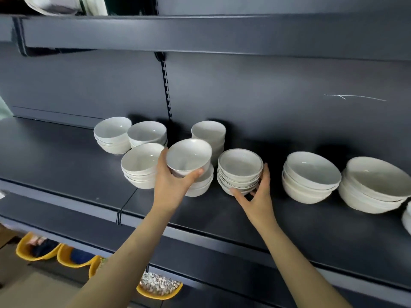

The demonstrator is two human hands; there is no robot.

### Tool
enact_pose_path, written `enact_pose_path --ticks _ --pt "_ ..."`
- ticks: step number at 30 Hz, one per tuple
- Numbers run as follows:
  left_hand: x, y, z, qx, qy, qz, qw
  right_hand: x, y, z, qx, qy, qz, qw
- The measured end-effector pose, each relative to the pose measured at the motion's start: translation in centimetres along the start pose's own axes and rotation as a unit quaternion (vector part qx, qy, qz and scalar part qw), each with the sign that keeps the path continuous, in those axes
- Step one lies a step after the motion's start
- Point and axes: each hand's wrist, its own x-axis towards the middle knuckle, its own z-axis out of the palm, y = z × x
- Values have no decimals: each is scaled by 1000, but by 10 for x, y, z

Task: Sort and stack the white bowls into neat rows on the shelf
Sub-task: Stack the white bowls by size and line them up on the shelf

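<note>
1. White bowls (142, 161) stand in stacks on a dark grey shelf (66, 165) in the head view, all open side up.
2. At the back left, two low stacks (112, 134) stand side by side, close enough to touch or nearly so. A taller back stack (208, 132) stands apart to their right, near the slotted upright (166, 90) of the back panel.
3. Further forward, a front-left stack (139, 176) sits just in front of the two low stacks.
4. The left hand (171, 187) holds a single bowl (189, 156), tilted towards the camera. Its fingers (164, 153) curl round the bowl's left side and the thumb presses the lower right wall.
5. This single bowl hangs just above a short stack (200, 185) that rests on the shelf beside the front-left stack. Whether the two touch I cannot tell.
6. The right hand (258, 201) grips a small stack (240, 170) of shallower bowls, which stands on the shelf just right of the short stack. The thumb lies at the stack's base and the fingers (265, 176) wrap the right side.
7. To the right, apart from the hands, stand a stack of wider bowls (311, 176) and beyond it the widest stack (375, 185).
8. An upper shelf (200, 34) runs overhead, and yellow bins (35, 252) show below the shelf's front edge.
</note>
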Motion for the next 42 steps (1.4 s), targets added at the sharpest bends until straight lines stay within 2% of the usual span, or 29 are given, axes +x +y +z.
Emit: enact_pose_path --ticks 33,42 --pt "4 -36 5 30 -70 21 997 3 7 3 -5 12 4 1000" --pt "2 -43 11 1 -45 20 999 3 6 2 1 15 12 1000"
